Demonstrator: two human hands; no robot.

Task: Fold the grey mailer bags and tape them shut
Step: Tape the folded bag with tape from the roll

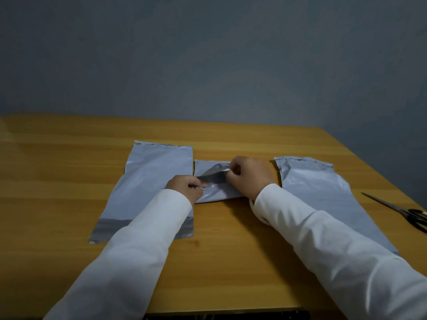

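A folded grey mailer bag (216, 190) lies in the middle of the wooden table (57, 158), its dark inner flap lifted. My left hand (186, 186) pinches the flap's left end. My right hand (250, 175) pinches a thin white strip (226, 170) at the flap's right end. Flat on the table to the left is an unfolded grey mailer bag (152, 185), with a darker band at its near end partly under my left sleeve. Another unfolded grey mailer bag (316, 188) lies to the right, partly covered by my right sleeve.
Black-handled scissors (402, 212) rest near the table's right edge, blades pointing up and left. A grey wall (208, 54) stands behind the table. The table's near edge runs along the bottom of the view.
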